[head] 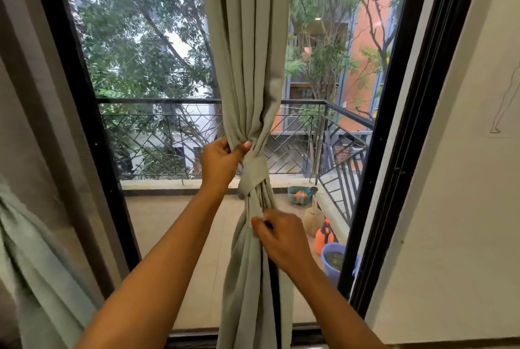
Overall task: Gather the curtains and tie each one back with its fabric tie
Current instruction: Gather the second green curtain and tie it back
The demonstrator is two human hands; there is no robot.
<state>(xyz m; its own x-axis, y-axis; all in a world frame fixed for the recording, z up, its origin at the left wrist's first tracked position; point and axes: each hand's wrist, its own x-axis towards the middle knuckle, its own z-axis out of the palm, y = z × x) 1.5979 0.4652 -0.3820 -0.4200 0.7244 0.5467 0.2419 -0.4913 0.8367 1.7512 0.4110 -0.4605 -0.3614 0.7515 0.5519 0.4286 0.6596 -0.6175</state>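
Observation:
A pale grey-green curtain [244,47] hangs gathered in the middle of the glass door. A fabric tie [254,172] of the same cloth is wrapped around it at waist height. My left hand [221,161] grips the bunched folds just above the tie, thumb pressed on the front. My right hand [284,239] pinches the cloth below the tie, where the curtain spreads out again. A second curtain [36,258] of the same colour hangs loose at the far left edge.
Black door frames [394,151] stand on both sides of the glass. Beyond the glass is a balcony with a metal railing [168,134], an orange sprayer [323,236], a blue bucket [334,258] and a teal basket [298,193]. A white wall [464,179] fills the right.

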